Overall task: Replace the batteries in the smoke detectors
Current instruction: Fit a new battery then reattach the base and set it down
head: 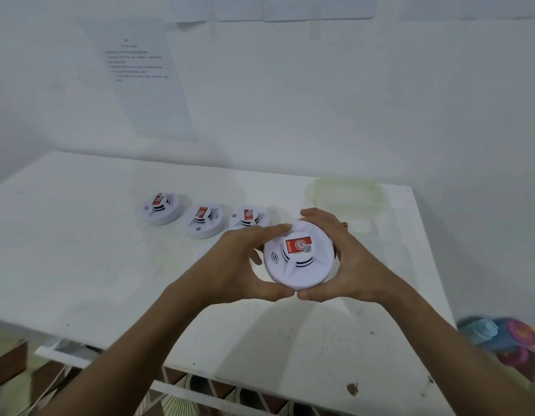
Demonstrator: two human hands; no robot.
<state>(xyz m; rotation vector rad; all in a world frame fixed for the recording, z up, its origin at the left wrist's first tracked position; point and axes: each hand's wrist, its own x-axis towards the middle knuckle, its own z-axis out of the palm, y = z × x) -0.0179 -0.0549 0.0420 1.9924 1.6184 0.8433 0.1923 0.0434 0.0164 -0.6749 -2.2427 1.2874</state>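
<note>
Gripping smoke detector | left hand, right hand | label face up, toward camera

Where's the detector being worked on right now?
In the head view, centre-right: the held smoke detector is gripped between the left hand and right hand, in front of the row's rightmost detector.

A white desk stands pushed against a plain white wall. Above the desk's far left part a printed sheet of paper is stuck to the wall, its text too blurred to read. Below the desk's near edge shows patterned floor in brown and cream.
</note>
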